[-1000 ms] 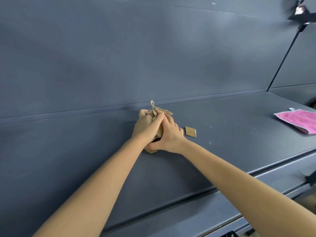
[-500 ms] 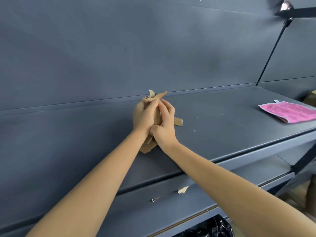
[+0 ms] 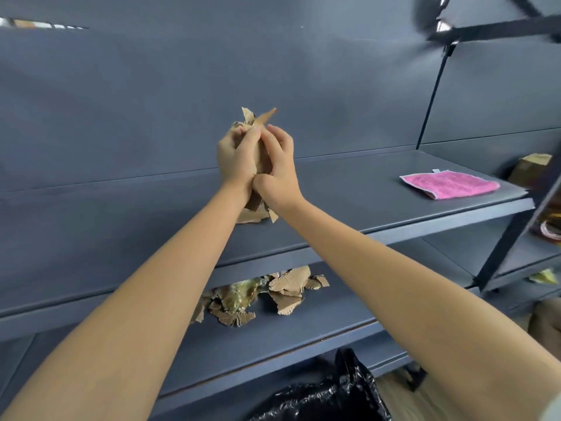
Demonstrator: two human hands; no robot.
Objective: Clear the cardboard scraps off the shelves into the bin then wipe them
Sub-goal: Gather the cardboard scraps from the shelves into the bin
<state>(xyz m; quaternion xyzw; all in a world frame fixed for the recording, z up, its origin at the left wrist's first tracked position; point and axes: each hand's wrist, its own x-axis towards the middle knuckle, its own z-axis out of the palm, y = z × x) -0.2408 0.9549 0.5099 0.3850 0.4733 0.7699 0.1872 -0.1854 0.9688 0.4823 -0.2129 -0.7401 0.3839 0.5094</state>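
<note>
Left hand [image 3: 235, 159]: closed around a bunch of torn brown cardboard scraps [image 3: 256, 120], held above the upper grey metal shelf [image 3: 349, 189].
Right hand [image 3: 279, 168]: fingers wrapped on the same bunch.
Flat pink cloth [image 3: 449, 185]: laid near the upper shelf's right edge.
Loose brown cardboard pieces [image 3: 273, 294]: left on the lower grey shelf [image 3: 303, 338].
Black plastic bin bag [image 3: 328, 396]: seen below the shelves.

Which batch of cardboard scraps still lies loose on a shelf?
The scattered scraps on the lower shelf, above the black bin bag. The other bunch is clasped between both hands.
</note>
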